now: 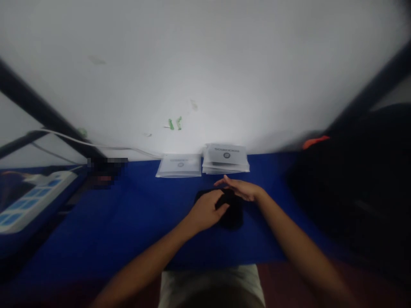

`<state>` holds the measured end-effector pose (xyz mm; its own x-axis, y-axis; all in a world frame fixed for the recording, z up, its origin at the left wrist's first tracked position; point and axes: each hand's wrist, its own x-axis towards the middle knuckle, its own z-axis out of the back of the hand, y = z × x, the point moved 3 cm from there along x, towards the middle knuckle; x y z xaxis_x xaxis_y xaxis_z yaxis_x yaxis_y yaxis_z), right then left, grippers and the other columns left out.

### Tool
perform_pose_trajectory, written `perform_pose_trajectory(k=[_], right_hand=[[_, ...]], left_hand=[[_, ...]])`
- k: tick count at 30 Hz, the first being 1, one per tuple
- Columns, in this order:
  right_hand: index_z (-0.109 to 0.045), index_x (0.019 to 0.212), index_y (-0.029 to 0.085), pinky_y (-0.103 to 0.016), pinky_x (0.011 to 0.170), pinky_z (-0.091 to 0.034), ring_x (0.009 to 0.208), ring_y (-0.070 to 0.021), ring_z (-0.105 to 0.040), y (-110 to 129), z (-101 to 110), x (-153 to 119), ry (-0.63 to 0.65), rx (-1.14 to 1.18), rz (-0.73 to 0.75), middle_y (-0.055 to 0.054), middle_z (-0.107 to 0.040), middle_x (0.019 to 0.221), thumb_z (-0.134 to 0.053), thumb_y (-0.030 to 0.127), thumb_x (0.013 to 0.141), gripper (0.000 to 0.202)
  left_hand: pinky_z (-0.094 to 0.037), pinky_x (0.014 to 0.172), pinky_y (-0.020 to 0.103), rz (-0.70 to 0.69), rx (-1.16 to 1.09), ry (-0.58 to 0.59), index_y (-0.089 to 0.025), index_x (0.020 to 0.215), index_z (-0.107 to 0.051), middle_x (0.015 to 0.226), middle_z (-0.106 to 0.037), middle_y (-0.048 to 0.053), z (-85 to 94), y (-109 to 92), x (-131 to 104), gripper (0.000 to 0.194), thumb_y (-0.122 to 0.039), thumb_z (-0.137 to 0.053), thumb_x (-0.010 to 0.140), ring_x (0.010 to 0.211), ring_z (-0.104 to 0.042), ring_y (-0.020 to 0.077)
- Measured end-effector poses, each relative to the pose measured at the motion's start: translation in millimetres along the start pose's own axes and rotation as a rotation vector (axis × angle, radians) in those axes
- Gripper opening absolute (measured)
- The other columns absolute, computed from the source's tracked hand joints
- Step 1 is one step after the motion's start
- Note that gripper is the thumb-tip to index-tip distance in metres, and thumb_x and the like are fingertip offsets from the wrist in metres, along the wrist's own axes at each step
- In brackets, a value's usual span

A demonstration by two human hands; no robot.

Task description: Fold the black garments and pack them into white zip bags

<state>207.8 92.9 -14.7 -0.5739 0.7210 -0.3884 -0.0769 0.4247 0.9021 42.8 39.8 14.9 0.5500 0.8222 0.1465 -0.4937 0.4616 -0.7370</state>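
Note:
A soft black item [233, 216], which looks like folded fabric, lies on the blue table surface in front of me. Over its left part lies my left hand [207, 208], thumb and fingers bent around a bit of the black material. My right hand [240, 188] is at the item's far right edge with its fingers stretched out, pointing left. Whether the right palm touches the material cannot be made out. Just beyond the hands sits a stack of flat clear-edged packets [226, 158] with printed grey faces. To its left is another such packet [179, 166], lying flat.
A white power strip [35, 203] with blue sockets stands at the left, and a white cable [105, 147] runs along the wall [205, 77]. Large black material [359, 192] fills the right side, with an orange piece [316, 141] at its top.

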Motion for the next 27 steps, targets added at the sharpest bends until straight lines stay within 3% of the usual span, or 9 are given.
perform_pose_trajectory(k=[4, 9, 11, 14, 16, 18, 23, 25, 27], right_hand=[[-0.056, 0.127, 0.021, -0.026, 0.049, -0.056, 0.062, -0.0168, -0.068, -6, 1, 3, 0.138, 0.045, -0.07, -0.005, -0.07, 0.084, -0.048, 0.073, 0.084, 0.068], [-0.054, 0.129, 0.022, -0.015, 0.037, -0.044, 0.047, -0.0081, -0.056, 1, -5, -3, 0.123, -0.068, -0.016, 0.0, -0.065, 0.078, -0.059, 0.065, 0.082, 0.064], [-0.054, 0.13, 0.024, -0.014, 0.04, -0.042, 0.047, -0.0048, -0.051, 4, -6, -5, 0.124, -0.174, 0.041, 0.001, -0.065, 0.083, -0.069, 0.053, 0.08, 0.06], [-0.049, 0.136, 0.024, -0.018, 0.056, -0.049, 0.063, -0.008, -0.058, 4, -3, -6, 0.136, -0.33, 0.098, 0.0, -0.065, 0.094, -0.083, 0.034, 0.067, 0.078], [-0.047, 0.137, 0.023, -0.021, 0.065, -0.051, 0.074, -0.0115, -0.061, 2, 2, -5, 0.125, -0.421, 0.101, 0.0, -0.064, 0.095, -0.086, 0.024, 0.059, 0.087], [-0.052, 0.132, 0.022, -0.023, 0.068, -0.05, 0.077, -0.013, -0.061, 1, 10, -4, 0.105, -0.516, 0.091, 0.001, -0.063, 0.092, -0.085, 0.019, 0.057, 0.082], [-0.066, 0.103, 0.018, -0.026, 0.07, -0.049, 0.081, -0.0163, -0.061, 9, 30, -12, 0.009, -0.746, 0.046, -0.002, -0.062, 0.09, -0.081, 0.023, 0.059, 0.048], [-0.065, 0.103, 0.018, -0.025, 0.062, -0.049, 0.078, -0.0173, -0.061, 11, 35, -16, 0.01, -0.787, -0.056, -0.004, -0.063, 0.095, -0.08, 0.028, 0.06, 0.046], [-0.063, 0.105, 0.018, -0.025, 0.055, -0.048, 0.075, -0.0189, -0.062, 11, 37, -20, 0.024, -0.808, -0.156, -0.006, -0.063, 0.1, -0.078, 0.031, 0.062, 0.047]], left_hand=[[-0.038, 0.058, 0.024, 0.224, -0.313, -0.138, -0.019, 0.078, -0.054, 0.069, -0.055, -0.004, 29.7, 24, -9, 0.029, -0.045, -0.068, 0.08, 0.063, -0.052, 0.013], [-0.033, 0.053, 0.02, 0.324, -0.559, -0.088, -0.017, 0.073, -0.052, 0.063, -0.049, -0.007, 22.5, 30, -13, 0.04, -0.047, -0.077, 0.069, 0.056, -0.044, 0.0085], [-0.034, 0.053, 0.02, 0.35, -0.638, -0.09, -0.016, 0.075, -0.054, 0.064, -0.051, -0.006, 14.9, 31, -11, 0.039, -0.047, -0.077, 0.069, 0.057, -0.047, 0.0085], [-0.042, 0.06, 0.021, 0.381, -0.804, -0.193, -0.015, 0.083, -0.06, 0.073, -0.061, -0.003, 15.0, 33, -9, 0.037, -0.046, -0.077, 0.071, 0.064, -0.055, 0.0105], [-0.048, 0.067, 0.024, 0.41, -0.929, -0.326, -0.016, 0.09, -0.062, 0.081, -0.067, 0.0, 26.0, 37, -12, 0.037, -0.043, -0.078, 0.071, 0.07, -0.061, 0.0128], [-0.05, 0.071, 0.025, 0.449, -0.995, -0.473, -0.016, 0.094, -0.063, 0.087, -0.069, 0.002, 43.6, 45, -20, 0.038, -0.04, -0.079, 0.069, 0.075, -0.064, 0.0148], [-0.05, 0.064, 0.021, 0.492, -0.875, -0.742, -0.017, 0.085, -0.059, 0.077, -0.065, -0.001, 90.0, 83, -66, 0.033, -0.033, -0.079, 0.064, 0.071, -0.063, 0.0133], [-0.046, 0.053, 0.02, 0.555, -0.743, -0.743, -0.018, 0.083, -0.055, 0.073, -0.061, -0.003, 100.7, 103, -90, 0.035, -0.036, -0.077, 0.062, 0.062, -0.06, 0.0124], [-0.045, 0.048, 0.021, 0.628, -0.518, -0.67, -0.021, 0.092, -0.055, 0.072, -0.059, -0.004, 107.4, 119, -110, 0.04, -0.04, -0.074, 0.063, 0.058, -0.058, 0.0137]])
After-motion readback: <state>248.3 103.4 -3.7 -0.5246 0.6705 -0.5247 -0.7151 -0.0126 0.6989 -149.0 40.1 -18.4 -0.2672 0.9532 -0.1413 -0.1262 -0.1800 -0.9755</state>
